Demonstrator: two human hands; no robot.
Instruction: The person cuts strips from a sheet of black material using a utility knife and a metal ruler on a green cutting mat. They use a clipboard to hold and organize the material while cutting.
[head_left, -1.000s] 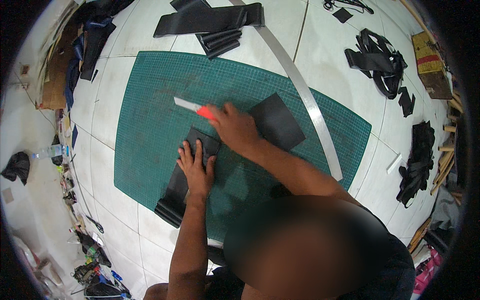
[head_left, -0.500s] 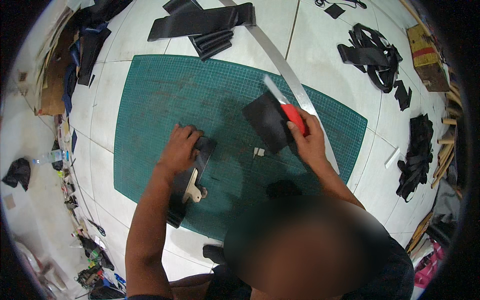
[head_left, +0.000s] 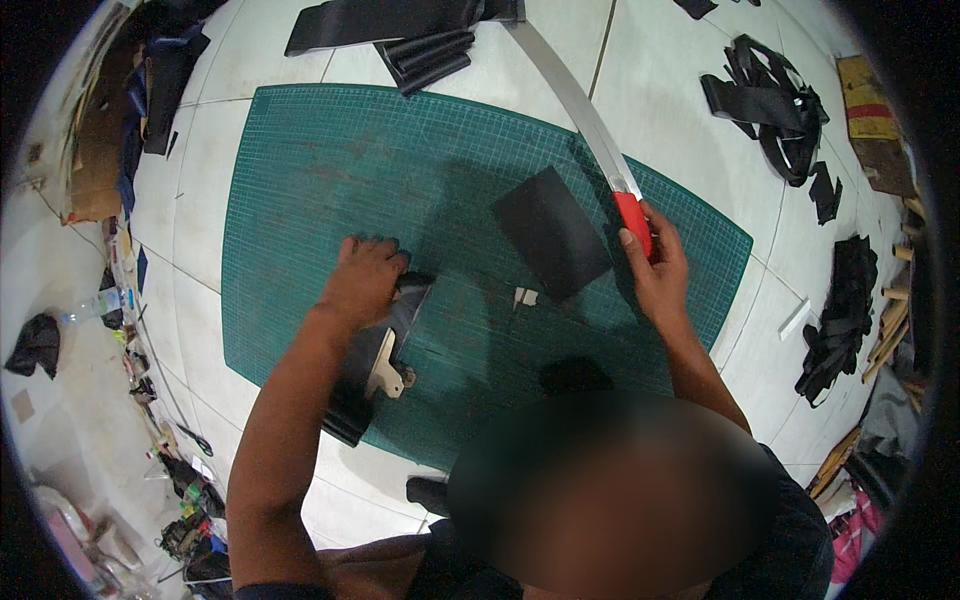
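Note:
My right hand (head_left: 660, 262) grips a red-handled knife (head_left: 632, 222) over the right part of the green cutting mat (head_left: 330, 150). Its blade lines up with a long steel ruler (head_left: 565, 90), so the two are hard to tell apart. Beside the knife, a black rectangular piece (head_left: 550, 232) lies flat on the mat. At the mat's left, my left hand (head_left: 367, 278) has its fingers curled over the far end of a black strip (head_left: 345, 408); the fingertips are partly hidden. A pale gold metal clip (head_left: 386, 368) sits on that strip's edge.
A small pale scrap (head_left: 526, 297) lies mid-mat. Folded black material (head_left: 390, 28) is beyond the far edge. Black strips (head_left: 770, 115) and a dark bundle (head_left: 838, 320) lie on the tiles at right. Scissors (head_left: 195, 438) and clutter line the left side.
My right hand has drawn the knife right, off the black rectangle and over to the ruler. The left hand stays at the strip, its fingers more curled. The view has shifted slightly.

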